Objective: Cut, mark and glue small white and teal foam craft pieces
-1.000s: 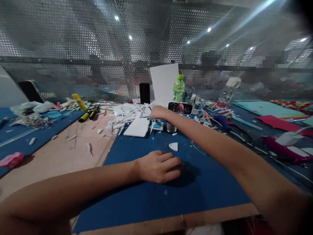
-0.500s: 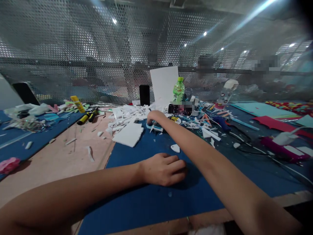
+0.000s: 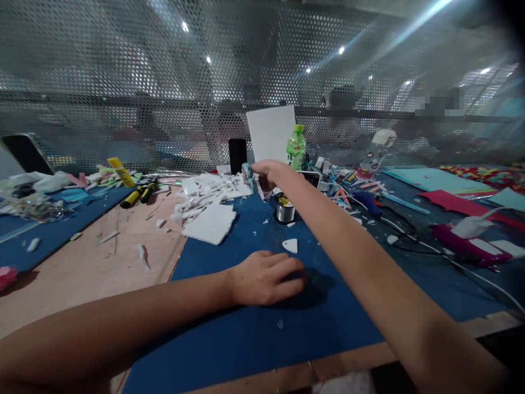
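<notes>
My left hand [image 3: 266, 277] rests on the blue mat [image 3: 246, 339], fingers curled and pressed together; whatever lies under them is hidden. Just beyond it is a small white rounded-triangle piece [image 3: 290, 245] with a tiny hole. My right hand [image 3: 268, 172] reaches far forward above the pile of white foam scraps [image 3: 205, 191]. It is closed on a light-blue object [image 3: 247, 174] whose kind I cannot make out. A spool of silvery wire [image 3: 286, 212] with a black-and-yellow label stands under the right wrist, on the mat.
A flat white foam sheet [image 3: 211, 223] lies left of the spool. Behind stand a dark phone [image 3: 237, 156], a white board [image 3: 270, 137] and a green bottle [image 3: 296, 148]. At right are a blue glue gun [image 3: 368, 202], cords and a purple power strip [image 3: 467, 243]. Yellow-black cutters [image 3: 139, 194] lie left.
My right hand has lifted from the scraps with the light-blue object, uncovering more of the wire spool. My left hand keeps its place on the mat. The view has shifted slightly.
</notes>
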The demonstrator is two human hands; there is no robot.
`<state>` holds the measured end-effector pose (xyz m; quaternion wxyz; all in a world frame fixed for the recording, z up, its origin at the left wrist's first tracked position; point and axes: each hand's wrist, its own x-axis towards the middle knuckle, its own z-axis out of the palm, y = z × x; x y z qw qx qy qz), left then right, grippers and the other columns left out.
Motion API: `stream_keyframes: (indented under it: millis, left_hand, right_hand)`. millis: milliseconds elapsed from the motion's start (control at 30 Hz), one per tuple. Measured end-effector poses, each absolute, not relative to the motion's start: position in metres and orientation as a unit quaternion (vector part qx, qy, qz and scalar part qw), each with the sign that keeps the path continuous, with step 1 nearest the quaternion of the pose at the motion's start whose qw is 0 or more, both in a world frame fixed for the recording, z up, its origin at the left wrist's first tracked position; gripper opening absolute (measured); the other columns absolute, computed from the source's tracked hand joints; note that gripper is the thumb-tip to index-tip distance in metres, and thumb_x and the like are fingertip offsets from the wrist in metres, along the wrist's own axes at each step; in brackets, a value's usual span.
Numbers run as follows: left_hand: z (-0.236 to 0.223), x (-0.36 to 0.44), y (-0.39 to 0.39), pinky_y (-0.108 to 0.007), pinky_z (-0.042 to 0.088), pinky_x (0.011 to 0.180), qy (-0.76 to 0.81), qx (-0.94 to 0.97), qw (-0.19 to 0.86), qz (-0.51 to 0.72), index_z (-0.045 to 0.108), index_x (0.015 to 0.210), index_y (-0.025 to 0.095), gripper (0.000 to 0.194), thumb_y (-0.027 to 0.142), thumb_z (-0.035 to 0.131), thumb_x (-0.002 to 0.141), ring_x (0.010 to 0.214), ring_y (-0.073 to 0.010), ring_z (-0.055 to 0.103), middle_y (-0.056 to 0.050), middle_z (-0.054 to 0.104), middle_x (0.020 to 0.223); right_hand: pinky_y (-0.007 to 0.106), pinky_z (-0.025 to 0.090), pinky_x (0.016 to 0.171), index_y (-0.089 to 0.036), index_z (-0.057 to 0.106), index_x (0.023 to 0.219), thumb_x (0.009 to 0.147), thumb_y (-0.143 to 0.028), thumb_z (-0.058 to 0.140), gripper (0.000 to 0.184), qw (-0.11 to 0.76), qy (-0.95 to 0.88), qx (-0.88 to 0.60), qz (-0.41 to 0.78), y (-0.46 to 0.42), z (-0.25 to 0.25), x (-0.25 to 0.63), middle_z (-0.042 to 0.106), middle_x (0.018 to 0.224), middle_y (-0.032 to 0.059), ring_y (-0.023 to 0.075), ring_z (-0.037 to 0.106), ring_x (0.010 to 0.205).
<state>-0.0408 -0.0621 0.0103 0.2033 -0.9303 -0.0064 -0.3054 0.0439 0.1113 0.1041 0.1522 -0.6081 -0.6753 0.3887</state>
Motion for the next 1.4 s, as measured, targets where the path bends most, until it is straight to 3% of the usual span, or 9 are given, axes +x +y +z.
stream_keyframes:
  millis: [233, 467, 600, 733, 900, 1033, 1167, 1267, 1400]
  left_hand:
    - [-0.002, -0.045, -0.053, -0.02, 0.047, 0.055, -0.1, -0.912, 0.07, -0.393, 0.057, 0.098, 0.018, 0.014, 0.017, 0.052, 0.085, 0.071, -0.0107, 0.054, -0.006, 0.051, 0.093]
    - [0.004, -0.043, -0.048, -0.023, 0.051, 0.063, -0.134, -0.878, -0.096, -0.449, 0.057, 0.091, 0.017, 0.009, 0.015, 0.05, 0.086, 0.075, -0.011, 0.058, -0.008, 0.054, 0.097]
    - [0.002, -0.044, -0.044, -0.021, 0.05, 0.059, -0.139, -0.824, -0.233, -0.497, 0.054, 0.09, 0.015, 0.009, 0.013, 0.046, 0.088, 0.068, -0.0104, 0.061, -0.006, 0.06, 0.084]
    - [0.007, -0.043, -0.037, -0.017, 0.046, 0.047, -0.172, -0.753, -0.309, -0.555, 0.05, 0.089, 0.015, 0.006, 0.018, 0.045, 0.09, 0.053, -0.0079, 0.059, -0.001, 0.059, 0.069]
    - [0.041, -0.044, -0.025, -0.017, 0.044, 0.039, -0.193, -0.676, -0.315, -0.637, 0.052, 0.079, 0.016, 0.013, 0.027, 0.056, 0.086, 0.045, -0.0073, 0.054, 0.002, 0.056, 0.06]
    - [0.068, -0.053, -0.012, -0.017, 0.04, 0.035, -0.204, -0.63, -0.303, -0.685, 0.056, 0.078, 0.017, 0.015, 0.031, 0.058, 0.084, 0.044, -0.008, 0.053, 0.002, 0.055, 0.06]
    - [0.08, -0.061, -0.005, -0.019, 0.039, 0.034, -0.228, -0.609, -0.291, -0.702, 0.058, 0.076, 0.019, 0.015, 0.033, 0.061, 0.082, 0.043, -0.008, 0.052, 0.002, 0.055, 0.06]
    - [0.084, -0.064, -0.004, -0.02, 0.037, 0.034, -0.236, -0.612, -0.281, -0.701, 0.059, 0.075, 0.02, 0.014, 0.032, 0.06, 0.082, 0.042, -0.0083, 0.051, 0.002, 0.054, 0.058]
    - [0.086, -0.065, -0.003, -0.02, 0.036, 0.034, -0.229, -0.608, -0.279, -0.707, 0.059, 0.074, 0.021, 0.012, 0.029, 0.061, 0.082, 0.041, -0.0076, 0.05, 0.002, 0.054, 0.058]
  right_hand:
    - [0.027, 0.049, 0.064, -0.009, 0.06, 0.074, 0.09, -0.034, 0.043, 0.035, 0.26, -0.636, -0.518, 0.51, 0.1, 0.135, 0.096, 0.062, 0.068, 0.006, 0.0143, 0.059, 0.07]
    - [0.022, 0.046, 0.062, -0.007, 0.059, 0.077, 0.089, -0.013, 0.036, 0.027, 0.367, -0.584, -0.429, 0.584, 0.062, 0.13, 0.157, 0.063, 0.074, 0.0036, 0.0084, 0.057, 0.068]
    - [0.018, 0.038, 0.058, -0.006, 0.058, 0.086, 0.093, -0.014, 0.018, 0.042, 0.421, -0.535, -0.357, 0.64, 0.019, 0.11, 0.194, 0.059, 0.084, 0.0004, -0.0005, 0.052, 0.064]
    - [0.018, 0.032, 0.049, -0.011, 0.055, 0.078, 0.094, -0.022, 0.01, 0.05, 0.454, -0.487, -0.31, 0.679, -0.009, 0.08, 0.216, 0.048, 0.067, -0.0062, -0.0012, 0.04, 0.049]
    - [0.017, 0.026, 0.04, -0.016, 0.051, 0.065, 0.087, -0.05, 0.04, 0.042, 0.419, -0.455, -0.255, 0.743, -0.011, 0.051, 0.218, 0.033, 0.054, -0.0088, 0.002, 0.023, 0.04]
    - [0.019, 0.026, 0.037, -0.016, 0.055, 0.065, 0.07, -0.053, 0.063, 0.039, 0.339, -0.46, -0.223, 0.79, -0.017, 0.036, 0.204, 0.038, 0.055, -0.0055, 0.0032, 0.027, 0.041]
    - [0.022, 0.027, 0.037, -0.016, 0.059, 0.072, 0.07, -0.054, 0.063, 0.038, 0.278, -0.46, -0.2, 0.82, -0.038, 0.029, 0.186, 0.045, 0.058, -0.0014, 0.0062, 0.035, 0.041]
    - [0.025, 0.035, 0.048, -0.013, 0.059, 0.078, 0.075, -0.065, 0.048, 0.054, 0.228, -0.41, -0.159, 0.869, -0.052, 0.027, 0.171, 0.048, 0.062, 0.0019, 0.0097, 0.042, 0.05]
    - [0.026, 0.034, 0.054, -0.01, 0.058, 0.076, 0.079, -0.063, 0.043, 0.055, 0.192, -0.316, -0.101, 0.924, -0.058, 0.014, 0.157, 0.05, 0.065, 0.0033, 0.0099, 0.044, 0.054]
